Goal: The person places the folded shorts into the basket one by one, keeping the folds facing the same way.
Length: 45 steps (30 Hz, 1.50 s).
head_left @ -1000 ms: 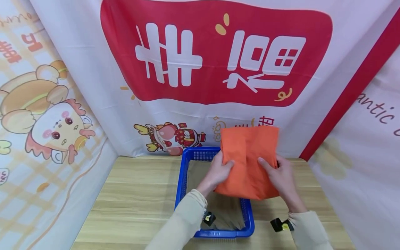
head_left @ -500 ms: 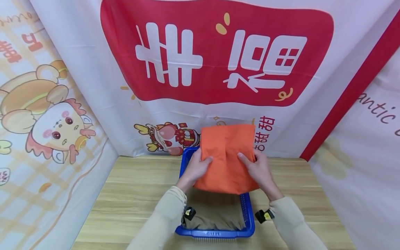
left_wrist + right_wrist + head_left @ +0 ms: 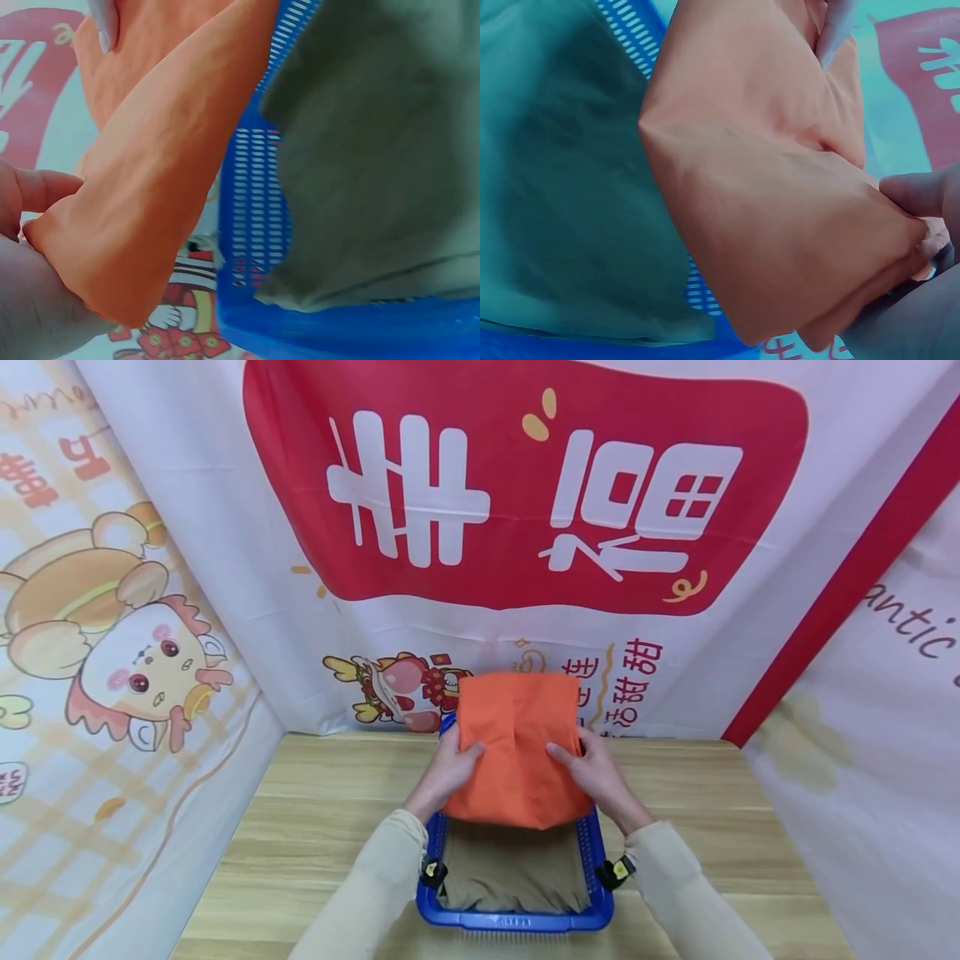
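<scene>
A folded orange cloth [image 3: 517, 760], perhaps a garment, is held up over a blue plastic basket [image 3: 513, 922]. My left hand [image 3: 450, 768] grips its left edge, thumb on the near face. On the opposite edge my right hand [image 3: 596, 772] pinches it the same way. Inside the basket lies an olive-brown folded cloth [image 3: 517, 868]. In the left wrist view the orange cloth [image 3: 150, 165] hangs apart from the olive-brown cloth [image 3: 375, 165]. From the right wrist, the thumb [image 3: 911, 193] presses on the orange cloth [image 3: 757, 202]; the other fingers are mostly hidden.
The basket stands on a wood-grain table [image 3: 322, 835], near its back edge. A white and red printed curtain [image 3: 517, 627] hangs behind. Patterned sheets enclose the left [image 3: 135, 693] and right [image 3: 862, 760] sides.
Both hands have carried the orange cloth leftward, from the basket's right side to centred above its far part. The basket and the cloth inside have stayed put.
</scene>
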Tool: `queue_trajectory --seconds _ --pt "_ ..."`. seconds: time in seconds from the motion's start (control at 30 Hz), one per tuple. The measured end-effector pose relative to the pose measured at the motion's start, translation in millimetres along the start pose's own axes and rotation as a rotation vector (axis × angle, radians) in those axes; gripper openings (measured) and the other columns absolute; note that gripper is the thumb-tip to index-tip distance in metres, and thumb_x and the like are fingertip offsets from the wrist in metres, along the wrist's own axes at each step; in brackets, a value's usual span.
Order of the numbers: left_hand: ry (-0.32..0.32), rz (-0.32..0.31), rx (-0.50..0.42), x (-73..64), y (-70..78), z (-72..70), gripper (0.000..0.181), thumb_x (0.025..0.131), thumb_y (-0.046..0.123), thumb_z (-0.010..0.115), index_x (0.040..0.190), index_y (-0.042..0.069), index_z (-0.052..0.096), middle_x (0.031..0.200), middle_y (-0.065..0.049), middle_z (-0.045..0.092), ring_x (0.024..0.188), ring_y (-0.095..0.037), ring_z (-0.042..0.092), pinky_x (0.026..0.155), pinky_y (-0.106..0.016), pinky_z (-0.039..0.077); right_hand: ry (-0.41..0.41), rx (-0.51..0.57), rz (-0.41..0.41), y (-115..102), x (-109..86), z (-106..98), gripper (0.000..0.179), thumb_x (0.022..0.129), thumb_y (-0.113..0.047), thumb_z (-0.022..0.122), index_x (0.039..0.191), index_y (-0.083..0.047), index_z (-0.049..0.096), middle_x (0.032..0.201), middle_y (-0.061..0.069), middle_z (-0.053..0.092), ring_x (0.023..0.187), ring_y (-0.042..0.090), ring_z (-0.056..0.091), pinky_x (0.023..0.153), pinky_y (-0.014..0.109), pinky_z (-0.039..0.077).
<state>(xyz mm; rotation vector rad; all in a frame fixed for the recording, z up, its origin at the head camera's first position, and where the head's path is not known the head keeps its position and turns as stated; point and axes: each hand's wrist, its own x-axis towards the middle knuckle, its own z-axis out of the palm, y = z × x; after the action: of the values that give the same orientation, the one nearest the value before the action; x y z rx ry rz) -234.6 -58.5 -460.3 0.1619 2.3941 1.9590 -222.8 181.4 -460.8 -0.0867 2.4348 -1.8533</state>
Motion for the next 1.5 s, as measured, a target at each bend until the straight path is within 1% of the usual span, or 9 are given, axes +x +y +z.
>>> queue_trajectory --seconds 0.07,0.27,0.3,0.6,0.8,0.93,1.1,1.33,1.5 --pt "-0.006 -0.012 -0.003 -3.2 -0.9 -0.8 0.036 0.1 0.001 0.055 0.136 -0.002 0.053 0.126 -0.02 0.061 0.11 -0.028 0.058 0.103 -0.048 0.044 -0.015 -0.004 0.014 6 0.3 2 0.038 0.101 -0.016 0.064 0.138 -0.007 0.058 0.126 0.014 0.065 0.106 0.025 0.064 0.093 0.041 0.052" --pt "-0.028 -0.08 0.034 -7.0 -17.6 -0.3 0.035 0.102 0.005 0.055 0.137 0.0 0.051 0.129 -0.017 0.059 0.114 -0.028 0.057 0.105 -0.05 0.043 -0.035 -0.031 0.045 22 -2.2 7 0.041 0.101 -0.014 0.063 0.141 -0.006 0.056 0.129 0.014 0.063 0.108 0.025 0.063 0.094 0.044 0.052" --pt "-0.032 -0.087 0.044 -5.7 -25.0 0.2 0.036 0.102 0.006 0.055 0.137 0.001 0.051 0.13 -0.016 0.059 0.114 -0.027 0.057 0.105 -0.049 0.043 -0.034 -0.039 0.047 24 -3.0 7 0.042 0.101 -0.015 0.063 0.142 -0.006 0.055 0.13 0.014 0.063 0.108 0.025 0.063 0.095 0.045 0.052" --pt "-0.046 -0.054 0.102 -17.1 -44.3 6.2 0.042 0.098 0.001 0.056 0.139 -0.005 0.05 0.129 -0.022 0.06 0.115 -0.03 0.057 0.103 -0.049 0.044 -0.019 -0.149 0.083 38 -12.8 11 0.038 0.1 -0.014 0.064 0.136 -0.003 0.06 0.126 0.013 0.065 0.107 0.023 0.062 0.093 0.045 0.051" --pt "-0.092 -0.098 0.134 -24.4 -53.3 7.0 0.045 0.099 0.002 0.056 0.142 -0.007 0.047 0.133 -0.024 0.058 0.118 -0.032 0.055 0.103 -0.05 0.044 -0.014 -0.22 0.117 46 -18.3 14 0.035 0.097 -0.011 0.068 0.13 -0.001 0.064 0.117 0.01 0.069 0.096 0.02 0.063 0.084 0.039 0.053" --pt "-0.112 -0.095 0.163 -31.1 -56.6 5.6 0.049 0.098 0.001 0.057 0.144 -0.008 0.044 0.135 -0.026 0.056 0.12 -0.034 0.055 0.103 -0.052 0.044 -0.025 -0.262 0.136 50 -22.0 16 0.03 0.096 -0.011 0.07 0.124 -0.001 0.067 0.109 0.008 0.07 0.088 0.018 0.063 0.077 0.036 0.054" --pt "-0.147 -0.104 0.198 -39.0 -57.2 2.5 0.05 0.094 -0.002 0.059 0.142 -0.009 0.047 0.127 -0.025 0.06 0.11 -0.032 0.059 0.095 -0.05 0.05 -0.049 -0.346 0.153 50 -26.8 16 0.029 0.093 -0.009 0.071 0.12 0.002 0.066 0.101 0.009 0.069 0.079 0.019 0.062 0.069 0.035 0.054" --pt "-0.148 -0.137 0.337 -47.7 -54.4 -0.2 0.041 0.079 -0.006 0.061 0.119 -0.011 0.056 0.104 -0.018 0.065 0.091 -0.027 0.061 0.08 -0.044 0.054 -0.077 -0.486 0.161 52 -32.6 18 0.021 0.084 -0.004 0.074 0.102 0.002 0.064 0.082 0.009 0.062 0.066 0.02 0.058 0.057 0.034 0.05" --pt "-0.125 -0.212 0.486 -51.7 -53.0 0.8 0.053 0.074 -0.004 0.061 0.124 -0.016 0.048 0.106 -0.026 0.062 0.093 -0.031 0.06 0.08 -0.048 0.054 -0.09 -0.541 0.154 53 -35.8 20 0.022 0.082 -0.003 0.076 0.098 0.002 0.062 0.079 0.008 0.06 0.065 0.02 0.058 0.056 0.034 0.051"
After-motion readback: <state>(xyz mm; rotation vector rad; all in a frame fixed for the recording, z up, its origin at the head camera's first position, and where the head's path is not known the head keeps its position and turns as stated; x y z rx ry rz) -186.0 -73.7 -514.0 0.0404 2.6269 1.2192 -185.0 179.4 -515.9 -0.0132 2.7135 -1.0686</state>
